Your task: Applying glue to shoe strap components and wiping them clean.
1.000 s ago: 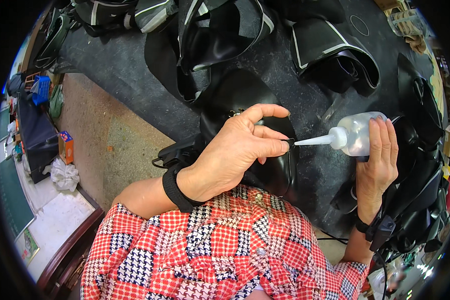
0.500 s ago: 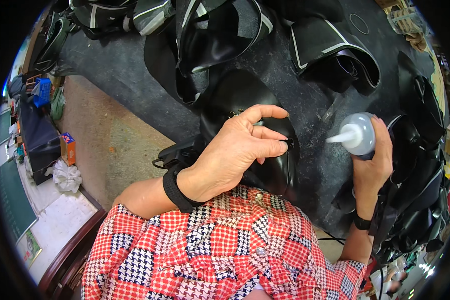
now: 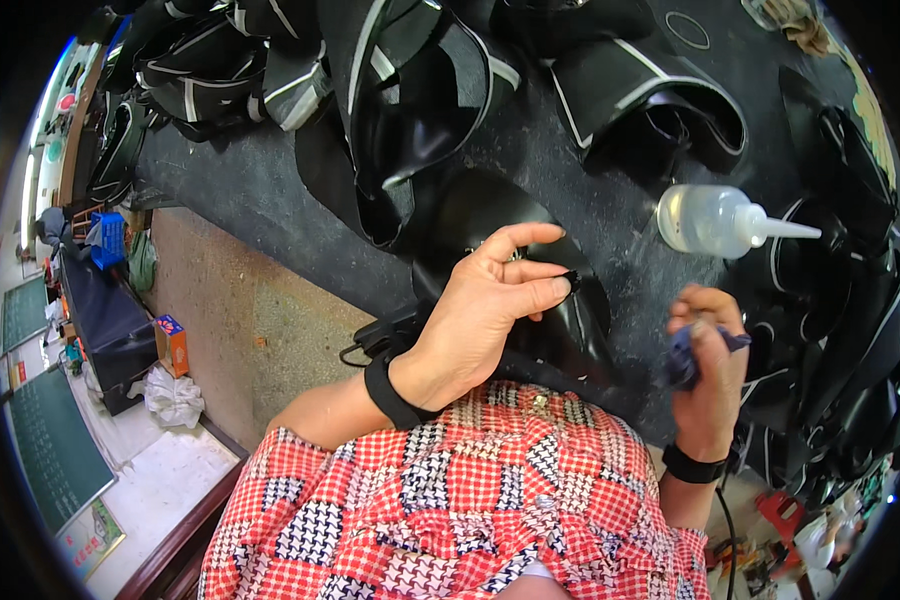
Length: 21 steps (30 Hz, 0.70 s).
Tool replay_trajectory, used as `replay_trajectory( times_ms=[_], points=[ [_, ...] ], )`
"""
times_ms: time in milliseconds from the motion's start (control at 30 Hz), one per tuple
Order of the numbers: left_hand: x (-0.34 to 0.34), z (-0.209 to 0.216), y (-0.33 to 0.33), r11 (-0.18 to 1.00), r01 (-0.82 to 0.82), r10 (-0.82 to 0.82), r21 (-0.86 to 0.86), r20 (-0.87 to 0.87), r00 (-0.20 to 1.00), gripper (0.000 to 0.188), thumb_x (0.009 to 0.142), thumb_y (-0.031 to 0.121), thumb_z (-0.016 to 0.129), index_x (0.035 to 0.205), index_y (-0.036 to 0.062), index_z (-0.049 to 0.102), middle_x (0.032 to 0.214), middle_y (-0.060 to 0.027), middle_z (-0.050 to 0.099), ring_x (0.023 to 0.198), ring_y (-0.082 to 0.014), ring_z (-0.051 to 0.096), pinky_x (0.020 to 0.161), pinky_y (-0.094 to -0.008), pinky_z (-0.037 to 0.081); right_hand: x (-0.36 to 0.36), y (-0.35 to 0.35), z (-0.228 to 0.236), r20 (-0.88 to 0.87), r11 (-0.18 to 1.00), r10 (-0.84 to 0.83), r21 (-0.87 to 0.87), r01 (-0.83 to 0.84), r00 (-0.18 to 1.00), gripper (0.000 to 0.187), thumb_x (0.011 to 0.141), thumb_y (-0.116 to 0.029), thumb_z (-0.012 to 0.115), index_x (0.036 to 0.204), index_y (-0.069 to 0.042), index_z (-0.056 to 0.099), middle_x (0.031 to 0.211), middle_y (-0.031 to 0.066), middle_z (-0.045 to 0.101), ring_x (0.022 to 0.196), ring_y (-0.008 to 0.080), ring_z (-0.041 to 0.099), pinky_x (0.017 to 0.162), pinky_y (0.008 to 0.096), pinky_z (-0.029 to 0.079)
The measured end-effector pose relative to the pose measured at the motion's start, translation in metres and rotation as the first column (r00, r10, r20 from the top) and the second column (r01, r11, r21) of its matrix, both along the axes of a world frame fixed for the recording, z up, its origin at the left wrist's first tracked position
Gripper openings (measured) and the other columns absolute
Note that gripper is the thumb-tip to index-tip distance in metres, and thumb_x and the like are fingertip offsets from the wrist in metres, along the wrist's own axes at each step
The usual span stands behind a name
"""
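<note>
Hands well apart, each gripping something: the left hand (image 3: pixel 475 320) pinches with thumb and fingertip, its index finger arched free above, while the right hand (image 3: pixel 708 385) is clenched around a bunched rag. Largest is the black tabletop (image 3: pixel 250 205), running beneath everything at work. Along its far side sit curved black panels (image 3: pixel 655 95) with pale edge strips. Next comes a glossy black piece (image 3: pixel 490 205), behind and below the left hand. On the tabletop, just beyond the right hand, a translucent squeeze bottle (image 3: pixel 705 220) lies on its side; its long axis runs nearly straight across from left to right, base left, white nozzle (image 3: pixel 795 230) pointing right and slightly toward the person. Smaller is the dark purple-blue rag (image 3: pixel 682 358), one corner poking right past the thumb. Smallest is the black scrap (image 3: pixel 573 279) at the left thumb's tip, mostly hidden, so its long axis cannot be told.
</note>
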<state>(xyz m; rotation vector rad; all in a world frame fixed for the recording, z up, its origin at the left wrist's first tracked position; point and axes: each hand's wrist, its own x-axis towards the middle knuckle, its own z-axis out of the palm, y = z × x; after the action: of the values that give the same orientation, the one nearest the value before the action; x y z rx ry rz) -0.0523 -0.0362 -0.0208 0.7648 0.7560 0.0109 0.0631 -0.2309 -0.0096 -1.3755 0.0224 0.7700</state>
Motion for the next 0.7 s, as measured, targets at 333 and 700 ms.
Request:
replay_trajectory(
  times_ms=[333,700],
  points=[
    [-0.009,-0.003,-0.003,0.999,-0.023,0.027,-0.046,0.086,0.996,0.038,0.080,-0.001,0.062,0.115,0.0024,0.050,0.086,-0.0054,0.065,0.074,-0.0069,0.058,0.066,-0.0191,0.043,-0.034,0.067,0.002,0.388,0.912,0.410,-0.188,-0.364,0.825,0.029,0.075,-0.007,0.067,0.100,-0.003,0.053,0.099,0.0100,0.058,0.090,0.0143,0.056,0.079,0.0270,0.044],
    [-0.013,-0.002,0.005,0.988,0.155,-0.152,-0.004,0.149,0.977,0.054,0.082,-0.002,0.059,0.131,0.0034,0.040,0.087,-0.0036,0.065,0.077,-0.0058,0.058,0.072,-0.0188,0.045,-0.050,0.073,-0.008,0.631,0.943,0.270,-0.326,-0.068,0.728,0.015,0.079,-0.002,0.066,0.091,-0.001,0.056,0.070,0.0047,0.061,0.062,0.0055,0.056,0.055,0.0217,0.045]
  ],
)
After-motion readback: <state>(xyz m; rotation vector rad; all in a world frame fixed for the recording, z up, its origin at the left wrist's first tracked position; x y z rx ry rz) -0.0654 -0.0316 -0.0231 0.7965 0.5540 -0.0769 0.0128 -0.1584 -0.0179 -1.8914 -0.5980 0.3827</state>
